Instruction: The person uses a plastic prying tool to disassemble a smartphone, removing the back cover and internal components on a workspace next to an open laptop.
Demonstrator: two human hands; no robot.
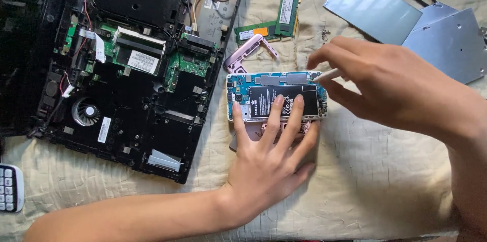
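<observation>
An opened smartphone (pixel 264 85) lies on the cloth with its back off, showing a black battery and blue circuit board. My left hand (pixel 269 156) rests flat on it, fingers spread over the battery and lower edge. My right hand (pixel 385 87) comes in from the right and pinches a thin white tool (pixel 327 75) whose tip touches the phone's top right corner. A pink phone frame piece (pixel 248 49) lies just above the phone, and another pink part (pixel 253 133) sits under my left fingers.
A disassembled black laptop base (pixel 132 69) with fan and green boards fills the left. Two green memory sticks (pixel 276 19) lie above the phone. Grey metal drive casings (pixel 406 19) sit at the top right. A calculator (pixel 10 189) is at the left edge.
</observation>
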